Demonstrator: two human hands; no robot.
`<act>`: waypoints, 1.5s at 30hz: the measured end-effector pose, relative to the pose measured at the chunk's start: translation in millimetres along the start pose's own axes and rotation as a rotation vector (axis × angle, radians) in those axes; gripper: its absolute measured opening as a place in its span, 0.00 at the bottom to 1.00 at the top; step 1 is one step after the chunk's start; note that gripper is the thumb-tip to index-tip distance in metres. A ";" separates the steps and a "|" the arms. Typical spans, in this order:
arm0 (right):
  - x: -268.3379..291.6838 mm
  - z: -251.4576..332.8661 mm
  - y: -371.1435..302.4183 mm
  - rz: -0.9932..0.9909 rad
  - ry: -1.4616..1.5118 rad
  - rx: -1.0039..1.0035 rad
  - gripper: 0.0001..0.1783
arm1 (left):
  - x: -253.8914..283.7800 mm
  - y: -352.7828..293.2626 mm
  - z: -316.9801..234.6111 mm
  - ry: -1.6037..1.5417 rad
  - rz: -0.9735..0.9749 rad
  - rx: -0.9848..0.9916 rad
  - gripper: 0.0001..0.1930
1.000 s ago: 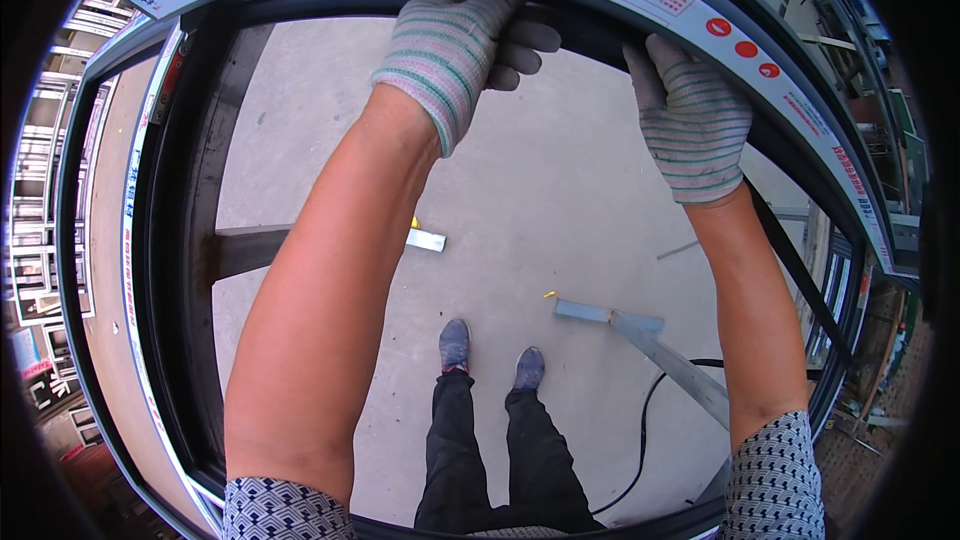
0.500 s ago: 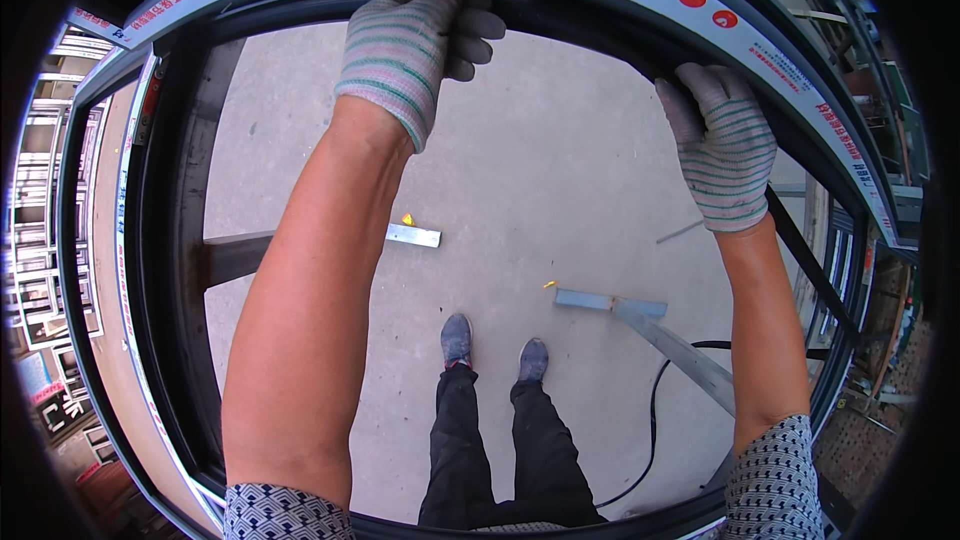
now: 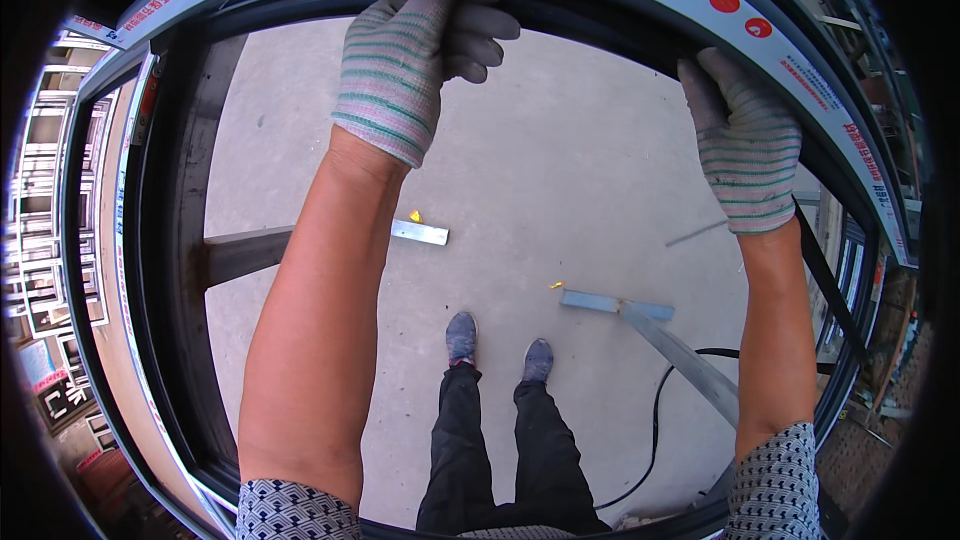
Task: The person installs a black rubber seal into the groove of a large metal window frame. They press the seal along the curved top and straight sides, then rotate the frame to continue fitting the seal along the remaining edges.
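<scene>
left hand and right hand, part-curled, are set apart on the far rail of the black frame above the floor, apparently for balanced pressure; grip cannot be confirmed

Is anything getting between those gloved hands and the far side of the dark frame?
Nothing visible. The left hand and right hand both reach the far side of the dark frame, though some fingertip contact is hidden. A black strip runs beside the right forearm, not between hand and frame.
</scene>
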State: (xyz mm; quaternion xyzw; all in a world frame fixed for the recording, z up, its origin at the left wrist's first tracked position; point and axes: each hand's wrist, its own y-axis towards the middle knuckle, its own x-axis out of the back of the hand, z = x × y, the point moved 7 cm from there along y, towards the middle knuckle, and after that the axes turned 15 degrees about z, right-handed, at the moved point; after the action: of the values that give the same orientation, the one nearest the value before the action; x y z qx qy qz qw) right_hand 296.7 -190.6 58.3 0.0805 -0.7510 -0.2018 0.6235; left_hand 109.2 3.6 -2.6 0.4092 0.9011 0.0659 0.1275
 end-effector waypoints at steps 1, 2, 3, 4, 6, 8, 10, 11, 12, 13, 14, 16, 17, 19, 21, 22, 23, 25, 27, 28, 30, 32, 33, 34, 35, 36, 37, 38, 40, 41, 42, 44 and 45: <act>0.4 -1.6 -0.9 0.011 0.018 -0.003 0.15 | -2.5 0.3 -0.5 0.007 -0.009 -0.001 0.19; 0.2 -2.5 -2.2 0.021 0.019 -0.010 0.15 | -4.4 -0.9 1.1 -0.002 -0.035 0.018 0.18; -0.2 -3.0 -2.9 0.030 0.022 -0.014 0.15 | -5.7 -2.4 0.9 -0.008 -0.066 0.037 0.18; -1.0 -3.7 -3.1 0.040 0.026 -0.019 0.15 | -5.7 -2.9 2.2 -0.027 -0.086 0.053 0.18; -1.1 -4.2 -3.4 0.050 0.033 0.001 0.15 | -8.3 -4.8 -1.3 0.011 -0.121 0.054 0.18; 0.0 -3.9 -2.8 0.050 0.041 0.014 0.15 | -10.3 -5.6 -3.9 0.030 -0.152 0.053 0.18; 3.3 -4.1 -2.4 0.045 0.042 0.017 0.14 | -12.8 -4.6 -3.8 0.024 -0.172 0.050 0.18; 3.6 -4.6 -2.4 0.056 0.044 0.014 0.14 | -13.9 -3.9 -3.6 0.018 -0.176 0.058 0.18; 2.4 -4.5 -1.5 0.064 0.052 0.013 0.14 | -13.5 -3.9 -4.3 0.020 -0.184 0.066 0.18; 1.6 -4.4 -1.0 0.072 0.060 0.013 0.14 | -13.0 -4.1 -4.4 0.020 -0.192 0.074 0.18; 2.1 -3.5 -1.4 0.077 0.065 0.020 0.14 | -12.7 -3.7 -3.2 0.011 -0.188 0.075 0.18; 6.0 -0.3 -1.2 0.086 0.074 0.035 0.14 | -11.6 -2.5 -4.0 -0.009 -0.182 0.077 0.18; 7.3 0.5 0.1 0.089 0.073 0.034 0.14 | -10.0 -2.2 -4.2 0.002 -0.192 0.094 0.18; 9.3 1.1 -0.8 0.104 0.063 0.024 0.13 | -12.3 -0.8 -6.6 0.011 -0.205 0.132 0.18; 9.1 1.5 -0.8 0.103 0.081 0.022 0.13 | -11.6 0.2 -5.8 0.007 -0.223 0.135 0.18; 8.7 1.7 -0.2 0.101 0.092 0.022 0.13 | -10.9 0.2 -6.1 0.007 -0.234 0.136 0.18; 7.7 0.9 0.0 0.105 0.126 0.016 0.13 | -10.1 -0.6 -6.6 0.016 -0.252 0.144 0.18; 5.8 -1.8 -0.8 0.114 0.189 0.001 0.12 | -10.1 -1.4 -6.6 0.031 -0.284 0.159 0.18; 5.9 -2.4 -0.9 0.146 0.242 -0.038 0.12 | -9.2 -0.2 -5.2 0.040 -0.255 0.153 0.18; 6.2 -3.2 -0.7 0.160 0.268 -0.057 0.11 | -8.2 0.1 -4.8 0.046 -0.240 0.148 0.18; 6.1 -1.9 -0.2 0.137 0.227 -0.029 0.11 | -7.1 -0.1 -3.4 0.018 -0.213 0.128 0.18; 5.8 -0.5 1.0 0.149 0.222 -0.021 0.10 | -6.6 -0.2 -1.0 -0.007 -0.189 0.112 0.19; 7.9 0.9 0.9 0.171 0.237 -0.027 0.10 | -7.3 -0.8 -0.6 -0.017 -0.178 0.104 0.19; 9.9 2.4 0.6 0.193 0.253 -0.033 0.09 | -8.0 -1.1 0.0 -0.028 -0.168 0.096 0.19; 12.9 4.0 -0.4 0.201 0.273 -0.033 0.09 | -8.4 -0.9 1.1 -0.042 -0.161 0.085 0.19; 15.0 6.4 -1.4 0.209 0.297 -0.032 0.09 | -8.2 -0.7 1.3 -0.053 -0.156 0.076 0.19; 15.5 8.2 -1.6 0.217 0.321 -0.030 0.09 | -7.8 -0.6 1.4 -0.064 -0.152 0.066 0.19; 14.8 8.8 -1.0 0.218 0.333 -0.040 0.09 | -6.1 -1.2 1.6 -0.054 -0.159 0.068 0.19; 15.2 7.2 -1.3 0.224 0.346 -0.065 0.09 | -7.3 -0.5 0.8 -0.042 -0.167 0.071 0.19; 14.7 5.5 -1.1 0.207 0.333 -0.067 0.09 | -7.6 -0.6 0.4 -0.032 -0.179 0.076 0.19; 11.5 2.7 -1.0 0.190 0.322 -0.069 0.09 | -8.8 -1.2 -0.8 -0.020 -0.191 0.081 0.19; 7.8 0.4 -1.5 0.142 0.276 -0.054 0.10 | -10.1 -1.7 -1.6 -0.007 -0.208 0.086 0.19; 6.8 1.0 -1.5 0.111 0.242 -0.035 0.10 | -9.9 -1.5 -1.6 -0.005 -0.215 0.085 0.19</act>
State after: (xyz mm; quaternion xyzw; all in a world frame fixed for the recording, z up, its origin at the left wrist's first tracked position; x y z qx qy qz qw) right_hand 294.1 -194.3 63.7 0.0518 -0.6702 -0.1687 0.7209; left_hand 113.9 -4.9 0.3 0.3155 0.9414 0.0123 0.1185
